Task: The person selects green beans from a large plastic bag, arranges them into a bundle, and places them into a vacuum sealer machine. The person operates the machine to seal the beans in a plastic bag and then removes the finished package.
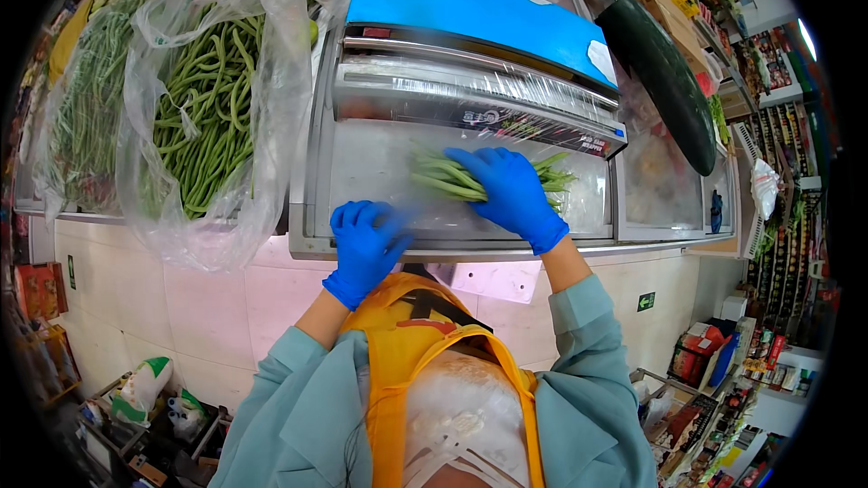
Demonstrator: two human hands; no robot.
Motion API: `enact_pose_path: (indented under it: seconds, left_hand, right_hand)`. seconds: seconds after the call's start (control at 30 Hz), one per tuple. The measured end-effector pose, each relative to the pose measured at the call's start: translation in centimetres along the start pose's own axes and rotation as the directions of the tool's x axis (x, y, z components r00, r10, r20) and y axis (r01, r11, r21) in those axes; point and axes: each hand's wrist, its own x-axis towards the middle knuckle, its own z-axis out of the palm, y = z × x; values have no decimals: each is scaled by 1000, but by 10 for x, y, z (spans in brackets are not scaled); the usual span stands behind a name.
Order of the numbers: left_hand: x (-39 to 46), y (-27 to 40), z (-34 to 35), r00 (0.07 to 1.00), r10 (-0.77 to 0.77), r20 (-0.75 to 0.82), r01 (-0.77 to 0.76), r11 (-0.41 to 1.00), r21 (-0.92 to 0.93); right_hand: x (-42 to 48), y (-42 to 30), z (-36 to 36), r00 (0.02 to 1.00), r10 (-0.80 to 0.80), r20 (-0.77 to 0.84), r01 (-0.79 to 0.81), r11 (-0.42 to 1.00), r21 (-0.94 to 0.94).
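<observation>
My right hand (pixel 510 196), in a blue glove, closes over a bunch of green beans (pixel 447 177) above the glass top of a counter case (pixel 373 156). The beans stick out on both sides of it. My left hand (pixel 369 240), gloved the same way, is apart from the bunch, at the front edge of the case. Its fingers are blurred and bent, and nothing shows in them. Just beyond the hands stands a film wrapping machine (pixel 407 98) with clear plastic film drawn over its front. A blue board (pixel 468 13) covers its back part.
At the left, an open plastic bag holds many loose green beans (pixel 207 115), beside a bag of long beans (pixel 95 108). A large winter melon (pixel 658 81) lies right of the machine. Stocked shelves (pixel 793 196) stand at the far right, crates (pixel 108 413) behind at the lower left.
</observation>
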Motion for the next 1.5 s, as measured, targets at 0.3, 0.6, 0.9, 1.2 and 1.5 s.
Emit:
enact_pose_path:
  seconds: [0.3,0.6,0.9,1.2,1.5]
  left_hand:
    - [-11,-13,11,983,135,-122,-135,991,8]
    - [-4,-11,5,997,-41,-62,40,999,-20]
    - [-10,-21,11,984,-25,-178,-10,981,-193]
    - [-6,-22,-1,978,65,-197,-111,967,-230]
    - [-12,-18,20,988,121,-96,-135,978,-161]
  right_hand:
    - [3,-5,-6,994,36,99,-37,999,4]
    - [9,-11,-3,995,20,96,-20,1000,3]
    - [7,-6,9,990,69,122,-68,998,-11]
    - [9,-8,5,989,47,137,-45,999,-18]
    - [10,-10,-3,992,34,123,-31,999,-28]
